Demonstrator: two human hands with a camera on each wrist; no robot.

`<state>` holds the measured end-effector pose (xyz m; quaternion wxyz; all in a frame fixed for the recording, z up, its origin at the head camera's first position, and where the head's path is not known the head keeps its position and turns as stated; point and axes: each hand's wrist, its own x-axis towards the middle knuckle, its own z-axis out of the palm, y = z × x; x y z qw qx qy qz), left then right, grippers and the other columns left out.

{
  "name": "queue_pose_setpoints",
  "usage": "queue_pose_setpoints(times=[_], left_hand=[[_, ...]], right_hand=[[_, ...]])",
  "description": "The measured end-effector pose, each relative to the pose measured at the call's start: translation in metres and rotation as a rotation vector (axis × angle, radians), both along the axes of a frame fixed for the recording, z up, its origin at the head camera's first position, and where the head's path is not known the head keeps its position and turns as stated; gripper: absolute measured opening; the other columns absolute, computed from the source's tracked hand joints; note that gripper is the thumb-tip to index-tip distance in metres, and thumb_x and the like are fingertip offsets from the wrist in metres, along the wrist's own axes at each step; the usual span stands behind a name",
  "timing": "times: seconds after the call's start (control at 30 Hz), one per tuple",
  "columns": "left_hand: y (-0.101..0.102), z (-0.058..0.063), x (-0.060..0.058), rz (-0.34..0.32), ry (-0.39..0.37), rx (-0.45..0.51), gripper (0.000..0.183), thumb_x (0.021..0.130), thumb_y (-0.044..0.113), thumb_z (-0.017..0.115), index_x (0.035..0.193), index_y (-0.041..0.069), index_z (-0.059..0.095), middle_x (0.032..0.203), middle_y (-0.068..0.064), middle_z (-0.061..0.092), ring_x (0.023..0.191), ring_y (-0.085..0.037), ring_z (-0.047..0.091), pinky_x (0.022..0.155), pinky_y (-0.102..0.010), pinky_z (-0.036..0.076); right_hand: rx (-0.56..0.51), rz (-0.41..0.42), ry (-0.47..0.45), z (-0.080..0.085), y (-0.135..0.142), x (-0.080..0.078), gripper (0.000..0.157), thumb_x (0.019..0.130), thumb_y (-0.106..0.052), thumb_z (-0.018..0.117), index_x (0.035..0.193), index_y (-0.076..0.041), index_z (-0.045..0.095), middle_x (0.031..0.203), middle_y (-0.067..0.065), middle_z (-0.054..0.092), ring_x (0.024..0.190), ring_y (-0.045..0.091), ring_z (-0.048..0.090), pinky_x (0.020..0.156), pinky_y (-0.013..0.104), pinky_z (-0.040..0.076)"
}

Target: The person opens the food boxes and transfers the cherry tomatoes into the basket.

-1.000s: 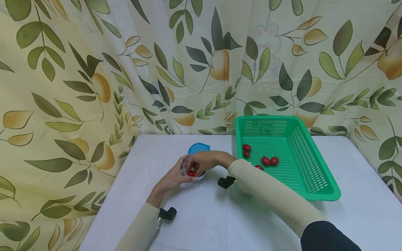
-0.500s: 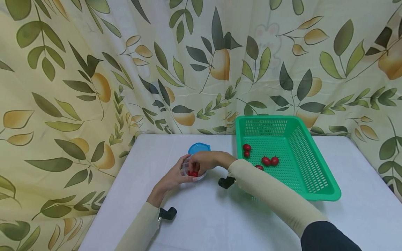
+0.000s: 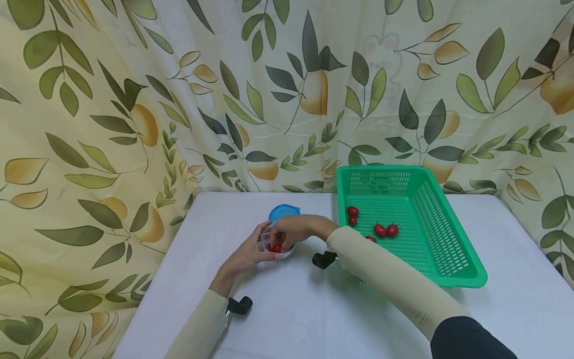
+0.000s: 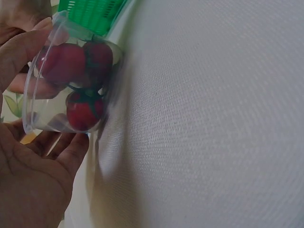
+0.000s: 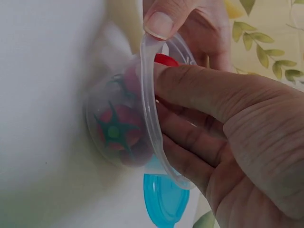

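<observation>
My left hand (image 3: pixel 248 253) holds a clear round plastic container (image 4: pixel 33 102) by its side, thumb at the rim and fingers beneath. The container stands upright on the table. Inside are several red cherry tomatoes (image 4: pixel 84 114), some with green stems. From above, my right hand (image 3: pixel 293 230) reaches into the container's mouth. Its fingers are bent around a cherry tomato (image 5: pixel 166 60) near the rim; the fingertips are partly hidden. Just behind the container lies a blue lid (image 3: pixel 284 211), which also shows in the right wrist view.
A green perforated basket (image 3: pixel 430 224) stands on the right of the white table (image 3: pixel 287 309), with several cherry tomatoes (image 3: pixel 380 230) inside. My right forearm crosses its near left corner. A leaf-patterned curtain (image 3: pixel 202 99) hangs behind and along the left.
The right hand's fingers have shifted slightly inside the container, and the red tomato by them shows at a slightly different spot. The left hand and container have stayed in place.
</observation>
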<state>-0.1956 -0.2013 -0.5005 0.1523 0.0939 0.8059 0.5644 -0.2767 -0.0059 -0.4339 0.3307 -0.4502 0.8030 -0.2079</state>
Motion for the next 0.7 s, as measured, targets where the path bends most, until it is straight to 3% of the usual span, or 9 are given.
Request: queue_pose_setpoints(times=[0.37, 0.7], left_hand=[[0.0, -0.001, 0.001, 0.005, -0.002, 0.005, 0.097, 0.082, 0.029, 0.086, 0.158, 0.034, 0.026, 0.162, -0.002, 0.03, 0.147, -0.029, 0.031, 0.114, -0.057, 0.037], [-0.002, -0.003, 0.0, -0.008, -0.002, 0.027, 0.099, 0.081, 0.027, 0.087, 0.159, 0.031, 0.026, 0.161, 0.0, 0.031, 0.148, -0.029, 0.03, 0.117, -0.055, 0.035]], right_hand=[[-0.07, -0.039, -0.016, 0.002, 0.01, -0.001, 0.025, 0.091, -0.011, 0.076, 0.115, -0.017, 0.073, 0.107, -0.009, 0.068, 0.104, 0.015, 0.063, 0.086, 0.025, 0.057], [-0.106, -0.06, -0.065, 0.014, 0.02, -0.001, 0.031, 0.088, -0.009, 0.078, 0.119, -0.008, 0.072, 0.109, -0.006, 0.069, 0.102, 0.019, 0.066, 0.084, 0.028, 0.059]])
